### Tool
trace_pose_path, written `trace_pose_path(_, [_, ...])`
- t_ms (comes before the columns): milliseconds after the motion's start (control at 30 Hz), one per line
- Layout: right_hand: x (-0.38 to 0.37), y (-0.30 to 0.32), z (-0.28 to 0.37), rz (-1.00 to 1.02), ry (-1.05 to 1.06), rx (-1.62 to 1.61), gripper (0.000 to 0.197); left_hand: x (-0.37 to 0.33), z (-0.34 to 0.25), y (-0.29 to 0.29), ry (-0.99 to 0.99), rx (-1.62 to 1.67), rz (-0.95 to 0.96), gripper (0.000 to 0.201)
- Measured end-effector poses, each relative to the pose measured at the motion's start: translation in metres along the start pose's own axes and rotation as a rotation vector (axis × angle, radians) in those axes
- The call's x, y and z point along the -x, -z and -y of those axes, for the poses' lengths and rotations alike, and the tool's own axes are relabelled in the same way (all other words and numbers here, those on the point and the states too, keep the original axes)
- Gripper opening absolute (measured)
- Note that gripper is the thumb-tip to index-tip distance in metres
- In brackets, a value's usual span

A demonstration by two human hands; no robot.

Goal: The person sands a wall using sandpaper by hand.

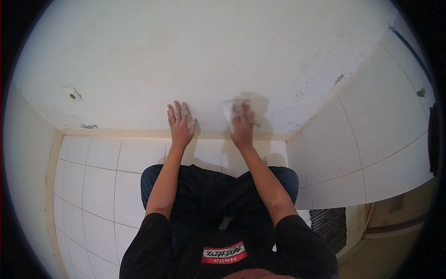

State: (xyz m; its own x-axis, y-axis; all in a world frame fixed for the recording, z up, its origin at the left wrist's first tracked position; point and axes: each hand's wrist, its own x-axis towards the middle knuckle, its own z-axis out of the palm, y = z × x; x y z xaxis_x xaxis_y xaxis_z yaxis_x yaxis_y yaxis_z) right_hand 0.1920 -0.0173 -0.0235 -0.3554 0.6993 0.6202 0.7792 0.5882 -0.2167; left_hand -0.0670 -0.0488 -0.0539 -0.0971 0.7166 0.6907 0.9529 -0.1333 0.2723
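Counted two bare hands, both above beige skirting strip, at white wall. Found left hand released, fingers extended, above the strip's middle; cannot tell whether touching. Found right hand grasping one pale sheet against the wall, above the strip's right half; too blurred to tell paper from cloth. Noted one round opening, ragged-rimmed, above the strip's left end. Recorded two dark chipped patches: one just above that end, one higher, past the right end. Observed matte paint, scuffed toward the right. Below the strip, noted white floor tiles, thin-jointed; past its right end, one tiled surface and one blue tube.
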Motion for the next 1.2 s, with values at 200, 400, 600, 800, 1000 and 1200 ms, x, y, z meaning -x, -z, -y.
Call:
trace_pose_path(200, [0.007, -0.021, -0.010, 0.115, 0.229, 0.176, 0.074, -0.003, -0.005, -0.001, -0.002, 0.024, 0.003, 0.088])
trace_pose_path(400, [0.001, 0.004, -0.052, -0.168, -0.180, 0.172, 0.079, 0.001, 0.004, -0.001, 0.002, 0.010, -0.003, 0.089])
trace_pose_path(600, [0.007, -0.011, -0.106, -0.527, -0.838, -0.220, 0.091, -0.005, -0.005, -0.002, 0.004, 0.027, 0.001, 0.089])
trace_pose_path(800, [0.011, -0.018, -0.080, -0.513, -0.560, -0.181, 0.091, -0.003, -0.002, -0.002, -0.006, 0.011, 0.002, 0.090])
trace_pose_path(1000, [0.007, -0.005, -0.012, -0.093, -0.145, 0.009, 0.093, 0.002, 0.003, 0.001, 0.007, 0.006, 0.011, 0.089])
trace_pose_path(1200, [0.011, -0.027, -0.019, 0.132, 0.250, 0.268, 0.079, -0.003, -0.004, -0.002, 0.012, 0.033, 0.020, 0.089])
